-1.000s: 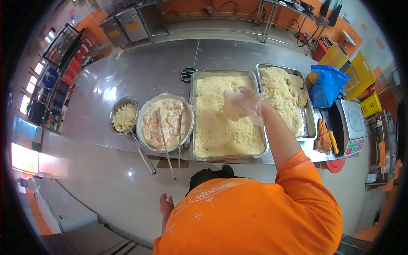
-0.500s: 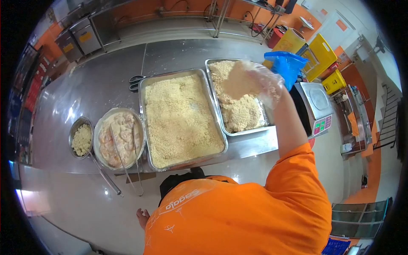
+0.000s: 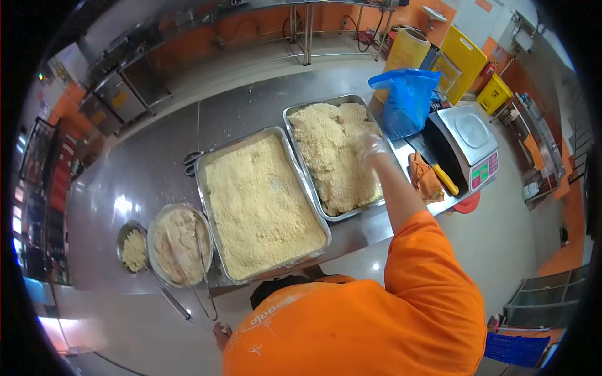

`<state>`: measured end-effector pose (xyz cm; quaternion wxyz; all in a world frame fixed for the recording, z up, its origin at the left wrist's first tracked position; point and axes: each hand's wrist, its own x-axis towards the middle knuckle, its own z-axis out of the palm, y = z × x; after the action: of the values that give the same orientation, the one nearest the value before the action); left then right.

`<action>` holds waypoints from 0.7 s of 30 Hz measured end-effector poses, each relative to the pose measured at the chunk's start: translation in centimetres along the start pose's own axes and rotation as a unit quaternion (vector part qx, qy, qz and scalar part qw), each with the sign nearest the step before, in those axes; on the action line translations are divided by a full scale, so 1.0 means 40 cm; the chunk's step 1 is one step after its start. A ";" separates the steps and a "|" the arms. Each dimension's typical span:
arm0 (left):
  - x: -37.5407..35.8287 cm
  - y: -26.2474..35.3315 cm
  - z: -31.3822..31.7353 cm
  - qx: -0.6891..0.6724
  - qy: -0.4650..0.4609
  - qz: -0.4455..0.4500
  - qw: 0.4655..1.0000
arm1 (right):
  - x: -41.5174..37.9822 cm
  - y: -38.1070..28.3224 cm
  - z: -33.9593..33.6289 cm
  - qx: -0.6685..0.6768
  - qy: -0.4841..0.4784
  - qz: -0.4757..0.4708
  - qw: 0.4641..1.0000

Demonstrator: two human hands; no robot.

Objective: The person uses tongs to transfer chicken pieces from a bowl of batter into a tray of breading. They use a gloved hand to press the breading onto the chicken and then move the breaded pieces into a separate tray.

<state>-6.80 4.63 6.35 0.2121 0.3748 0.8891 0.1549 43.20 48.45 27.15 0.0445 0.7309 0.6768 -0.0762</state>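
Note:
My right hand (image 3: 374, 145), in a clear plastic glove, reaches down onto the right edge of the breaded pieces (image 3: 332, 153) in the smaller metal tray (image 3: 305, 178); its fingers are blurred. Beside it, the larger metal tray (image 3: 202, 191) is filled with pale yellow crumbs (image 3: 260, 207). My left hand (image 3: 221, 334) hangs low by my body, partly hidden by it, fingers loosely apart and holding nothing visible. Further left, metal tongs (image 3: 204, 299) rest in a bowl of pale, batter-coated pieces (image 3: 179, 241). A long-handled strainer (image 3: 133, 250) with crumbs stands next to the bowl.
A blue plastic bag (image 3: 407, 103) stands behind the smaller tray. To the right are an orange cloth (image 3: 424, 178), a yellow-handled knife (image 3: 444, 179) and a weighing scale (image 3: 467, 135). Black-handled scissors (image 3: 192, 164) lie by the larger tray's back left corner.
My right hand, which held a flat breaded piece above the smaller tray, has come down onto that tray's pieces. The view has shifted, showing the cloth and knife.

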 end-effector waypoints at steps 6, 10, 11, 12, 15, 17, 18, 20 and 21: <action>0.042 0.014 0.022 0.019 0.002 0.023 1.000 | 0.093 0.070 0.082 0.122 -0.067 -0.003 0.990; 0.036 0.000 0.035 0.028 0.005 0.023 0.999 | 0.196 0.203 0.141 0.578 0.002 -0.058 0.814; 0.035 -0.004 0.038 0.030 0.005 0.021 0.999 | 0.200 0.230 0.122 0.414 0.000 -0.076 0.907; 0.036 -0.008 0.042 0.033 0.006 0.021 0.999 | 0.182 0.232 0.076 0.235 0.000 -0.092 0.968; 0.031 -0.015 0.054 0.033 0.010 0.021 0.999 | 0.139 0.161 -0.042 -0.079 -0.019 -0.142 0.986; 0.026 -0.016 0.060 0.032 0.012 0.020 0.999 | 0.181 0.213 0.044 0.010 0.007 -0.140 0.990; 0.022 -0.016 0.063 0.032 0.014 0.020 0.999 | 0.223 0.252 0.124 0.056 0.020 -0.139 0.989; 0.013 -0.020 0.070 0.030 0.017 0.022 0.999 | 0.241 0.228 0.233 0.167 0.048 -0.086 0.981; 0.003 -0.025 0.075 0.032 0.019 0.020 0.999 | 0.200 0.173 0.212 0.129 0.037 -0.083 0.987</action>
<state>-6.00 4.42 3.31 0.1797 0.3962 0.8898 0.1377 50.25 54.34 17.15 -0.0821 0.6744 0.7206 -0.1390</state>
